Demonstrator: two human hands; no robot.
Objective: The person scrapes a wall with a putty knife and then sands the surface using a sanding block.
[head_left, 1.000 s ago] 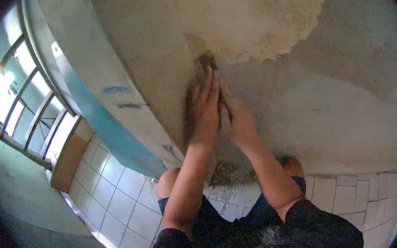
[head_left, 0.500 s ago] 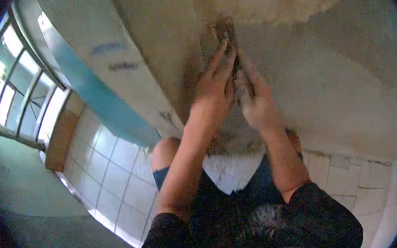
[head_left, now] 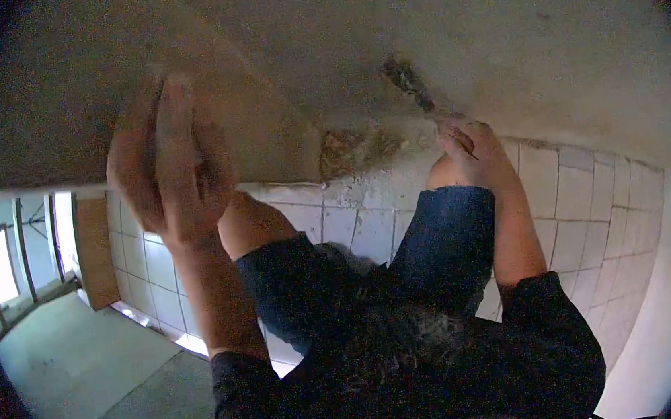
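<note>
My right hand (head_left: 475, 147) is closed around the lower end of a narrow dark hand tool (head_left: 405, 80). Its far end is broad and caked with grime; whether it is a brush or a scraper I cannot make out. The tool points up and left, in front of the stained wall (head_left: 498, 56). Off to the left, my left hand (head_left: 173, 160) is raised with its fingers stretched and somewhat apart, smeared by motion. Nothing shows in it, and it is well away from the tool.
Below the wall's foot, a rough brown patch (head_left: 354, 151) and crumbs border the white tiled floor (head_left: 341, 229). My bent knees are close to the wall. A projecting wall section (head_left: 263, 127) stands at left, with a barred window (head_left: 13, 257) beyond it.
My hands were together at the tool on the wall. The left has let go and swung left; the right has moved down and right with the tool. The view has turned downward.
</note>
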